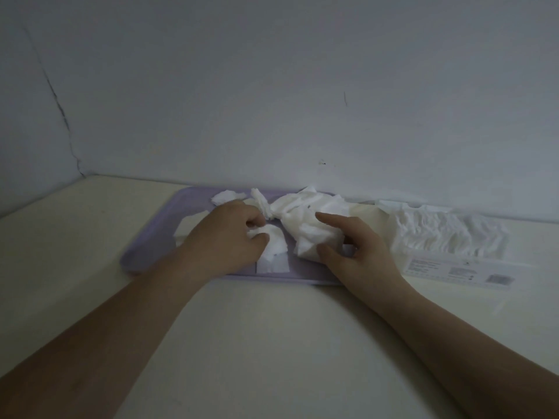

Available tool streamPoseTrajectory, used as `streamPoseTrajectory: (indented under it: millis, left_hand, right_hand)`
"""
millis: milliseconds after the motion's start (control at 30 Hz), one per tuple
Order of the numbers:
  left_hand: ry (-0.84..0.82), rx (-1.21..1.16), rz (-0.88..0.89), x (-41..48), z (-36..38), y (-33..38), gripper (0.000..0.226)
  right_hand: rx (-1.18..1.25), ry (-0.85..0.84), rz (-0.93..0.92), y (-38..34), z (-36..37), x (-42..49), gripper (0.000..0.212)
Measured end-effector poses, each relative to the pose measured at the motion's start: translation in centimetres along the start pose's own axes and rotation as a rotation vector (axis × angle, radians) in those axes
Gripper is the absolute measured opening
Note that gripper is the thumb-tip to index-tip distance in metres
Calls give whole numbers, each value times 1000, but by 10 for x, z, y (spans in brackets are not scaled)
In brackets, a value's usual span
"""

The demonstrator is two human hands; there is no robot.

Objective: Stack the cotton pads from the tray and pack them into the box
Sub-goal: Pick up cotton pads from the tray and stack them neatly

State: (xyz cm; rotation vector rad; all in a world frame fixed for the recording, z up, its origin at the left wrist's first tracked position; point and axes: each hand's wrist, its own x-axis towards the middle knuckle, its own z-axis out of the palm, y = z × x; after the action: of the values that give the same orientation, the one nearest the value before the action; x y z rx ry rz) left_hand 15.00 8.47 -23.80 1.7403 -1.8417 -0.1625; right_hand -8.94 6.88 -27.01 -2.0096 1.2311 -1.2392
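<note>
A lilac tray [142, 252] lies on the table against the wall, with loose white cotton pads scattered in it. My left hand [230, 237] is over the tray's middle and pinches a pad [273, 237] between thumb and curled fingers. My right hand [357, 249] grips a crumpled heap of pads [311, 225] from its right side, thumb under and forefinger stretched over it. More pads lie at the tray's back [227, 197] and one flat square at its front edge [272, 264]. The clear box [447, 237], filled with rows of pads, lies right of the tray.
The wall rises right behind the tray and box. A printed label flap [459, 270] of the box lies flat toward me on the right. Cream tabletop [257, 343] spreads in front of the tray between my forearms.
</note>
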Motion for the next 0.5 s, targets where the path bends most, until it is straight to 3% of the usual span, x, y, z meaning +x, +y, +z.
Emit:
streamPoseTrajectory:
  millis: [133,267,433,500]
  left_hand:
    - [-20,-76,29,0,1,2,21]
    - [-116,-34,37,-4,3,3,31]
    - [-114,15,46,-5,6,2,43]
    - [-97,40,47,-5,7,2,42]
  right_hand:
    - [128,79,41,-1,-1,1,35]
    - [106,98,37,3,1,1,21]
    - [20,47,78,6,4,2,20]
    - [-29,38,90,4,3,2,31]
